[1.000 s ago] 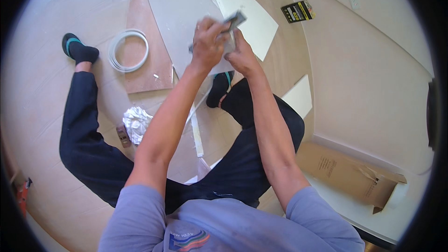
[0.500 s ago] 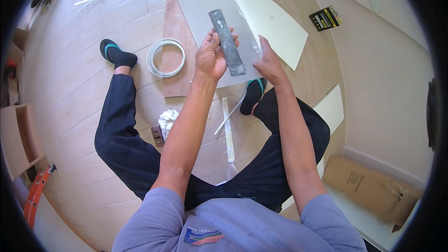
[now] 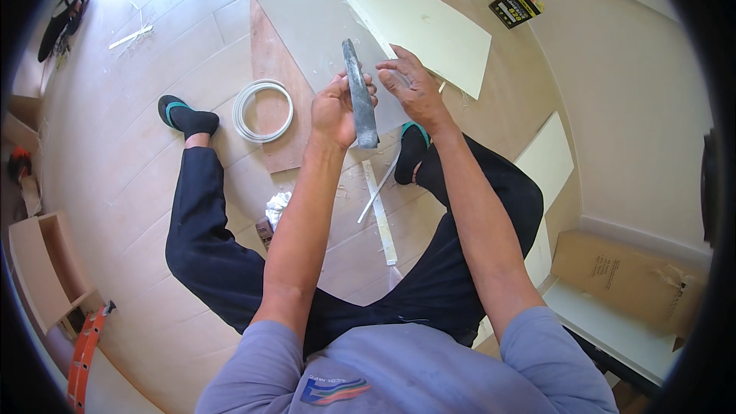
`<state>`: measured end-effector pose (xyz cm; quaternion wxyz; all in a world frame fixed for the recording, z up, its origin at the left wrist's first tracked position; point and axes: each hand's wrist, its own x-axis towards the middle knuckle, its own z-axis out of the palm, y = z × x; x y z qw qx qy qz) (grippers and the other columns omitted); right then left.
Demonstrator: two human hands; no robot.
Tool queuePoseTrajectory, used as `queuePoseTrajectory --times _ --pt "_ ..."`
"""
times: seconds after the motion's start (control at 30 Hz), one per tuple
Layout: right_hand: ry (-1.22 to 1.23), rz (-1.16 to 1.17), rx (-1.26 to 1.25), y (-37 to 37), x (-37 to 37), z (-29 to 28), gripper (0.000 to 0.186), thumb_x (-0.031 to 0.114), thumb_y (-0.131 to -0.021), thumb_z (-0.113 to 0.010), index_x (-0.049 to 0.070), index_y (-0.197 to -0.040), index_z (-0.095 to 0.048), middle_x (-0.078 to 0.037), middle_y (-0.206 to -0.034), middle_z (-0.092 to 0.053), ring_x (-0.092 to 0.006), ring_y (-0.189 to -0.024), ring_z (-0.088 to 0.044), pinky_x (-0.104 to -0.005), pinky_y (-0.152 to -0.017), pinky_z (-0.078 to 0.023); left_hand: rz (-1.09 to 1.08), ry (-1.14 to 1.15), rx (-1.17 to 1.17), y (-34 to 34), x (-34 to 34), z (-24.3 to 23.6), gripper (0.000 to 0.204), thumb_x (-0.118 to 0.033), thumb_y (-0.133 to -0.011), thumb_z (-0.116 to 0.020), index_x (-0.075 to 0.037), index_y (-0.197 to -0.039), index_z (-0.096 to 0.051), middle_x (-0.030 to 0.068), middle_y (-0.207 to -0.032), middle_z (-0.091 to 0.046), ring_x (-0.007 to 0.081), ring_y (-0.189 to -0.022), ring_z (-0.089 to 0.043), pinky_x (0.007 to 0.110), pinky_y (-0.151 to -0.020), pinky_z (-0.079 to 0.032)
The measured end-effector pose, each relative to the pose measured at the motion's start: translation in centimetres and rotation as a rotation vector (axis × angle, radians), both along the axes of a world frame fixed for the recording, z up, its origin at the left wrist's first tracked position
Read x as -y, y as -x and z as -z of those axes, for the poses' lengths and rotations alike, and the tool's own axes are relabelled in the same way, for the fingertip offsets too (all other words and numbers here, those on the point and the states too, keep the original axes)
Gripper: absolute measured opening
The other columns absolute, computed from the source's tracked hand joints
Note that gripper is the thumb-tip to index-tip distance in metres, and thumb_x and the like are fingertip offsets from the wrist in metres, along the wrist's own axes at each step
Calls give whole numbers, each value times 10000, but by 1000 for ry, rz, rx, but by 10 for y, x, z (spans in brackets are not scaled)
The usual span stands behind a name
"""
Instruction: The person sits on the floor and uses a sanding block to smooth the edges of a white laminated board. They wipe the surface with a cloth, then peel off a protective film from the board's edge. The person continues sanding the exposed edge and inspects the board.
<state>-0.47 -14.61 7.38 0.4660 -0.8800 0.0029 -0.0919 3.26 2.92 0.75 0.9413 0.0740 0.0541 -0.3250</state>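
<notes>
Grey flat bar (image 3: 359,92) in left hand (image 3: 333,111), yellow-black packet (image 3: 515,6) beyond

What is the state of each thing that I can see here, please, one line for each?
Left hand: closed around the grey bar, holding it.
Grey bar: held above the floor, nearly upright in the picture.
Right hand: open, fingers spread, beside the bar's upper part.
White cord: coiled, lying partly on the brown board.
Cardboard box: lying on its side, flap open.
Wooden box: open, nothing visible inside.
</notes>
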Motion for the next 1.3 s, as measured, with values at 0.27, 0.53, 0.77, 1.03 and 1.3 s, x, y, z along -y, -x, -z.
queuePoseTrajectory --times 0.27,0.53,0.77,1.03,1.3 --pt "27 64 56 -3 7 9 556 245 -898 -767 40 -1390 -610 -203 -1502 -564 -361 -1389 -542 -404 -1159 -405 -351 -973 444 -17 12 -16 318 -76 -1031 -582 -15 -1342 -574 126 -1017 -681 246 -845 -688 387 -761 -562" --pt "247 94 -296 -4 5 5 810 126 -778 -795 -27 -1492 -443 -286 -1363 -634 -394 -1309 -605 -394 -1104 -458 -826 -1456 1077 -58 49 -20 395 -55 -951 -638 2 -1342 -622 219 -1090 -650 409 -963 -651 463 -814 -544" --pt "283 90 -258 -10 20 20 755 96 -782 -707 34 -1496 -471 -324 -1218 -679 -476 -1200 -640 -472 -1021 -506 -761 -1383 1118 2 64 -8 394 -35 -913 -670 -2 -1306 -661 198 -1055 -678 392 -943 -674 434 -819 -555" --pt "239 72 -336 -5 7 -5 799 105 -768 -773 -49 -1481 -447 -303 -1331 -644 -418 -1275 -624 -427 -1102 -465 -945 -1388 1143 -69 57 -29 349 22 -876 -674 -13 -1223 -688 186 -973 -653 391 -881 -649 438 -781 -531" --pt "299 66 -245 -9 28 23 814 96 -766 -791 -56 -1488 -447 -290 -1357 -634 -381 -1280 -624 -401 -1090 -474 -761 -1294 1119 -4 57 4 350 62 -856 -641 -12 -1199 -658 199 -992 -627 429 -930 -635 484 -805 -531"
